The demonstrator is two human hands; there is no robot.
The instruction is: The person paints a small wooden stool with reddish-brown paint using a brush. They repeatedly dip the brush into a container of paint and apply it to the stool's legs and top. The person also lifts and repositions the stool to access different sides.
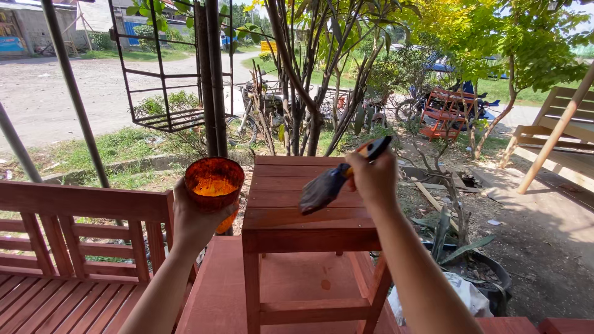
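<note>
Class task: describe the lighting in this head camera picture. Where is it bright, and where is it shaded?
Head view: harsh sun washes out the dirt road; the small wooden table, left hand with the cup and right hand with the paintbrush sit in shade.

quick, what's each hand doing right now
Left hand: closed around an orange-stained translucent cup.
Right hand: closed on a flat dark-bristled paintbrush, bristles above the small reddish-brown wooden table.
</note>
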